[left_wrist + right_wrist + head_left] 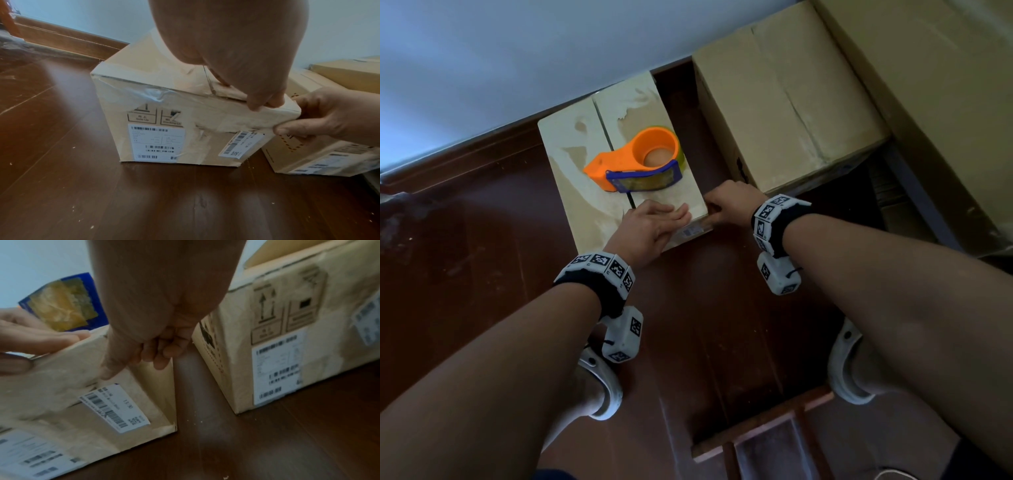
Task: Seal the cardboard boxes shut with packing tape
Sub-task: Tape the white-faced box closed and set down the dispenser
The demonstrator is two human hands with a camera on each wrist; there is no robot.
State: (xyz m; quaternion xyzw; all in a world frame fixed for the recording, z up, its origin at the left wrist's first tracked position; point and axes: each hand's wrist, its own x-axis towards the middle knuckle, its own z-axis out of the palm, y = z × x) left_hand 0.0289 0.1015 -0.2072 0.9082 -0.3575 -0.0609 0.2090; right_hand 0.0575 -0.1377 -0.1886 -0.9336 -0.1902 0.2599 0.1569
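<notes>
A small cardboard box (565, 137) stands on the dark wooden floor, its top flaps closed with a dark seam down the middle. An orange and blue tape dispenser (633, 157) lies on its lid. My left hand (654, 222) lies flat on the lid near the front right corner, fingers straight. In the left wrist view its fingertips (265, 100) reach the box's top front edge. My right hand (729, 202) grips that same corner. In the right wrist view its thumb (109, 369) presses the front face and its fingers curl round the side.
A bigger closed cardboard box (784, 102) stands just right of the small one, a narrow strip of floor between them. A still larger box (928, 85) fills the far right. The wall (517, 51) runs behind. A wooden frame (763, 428) lies between my feet.
</notes>
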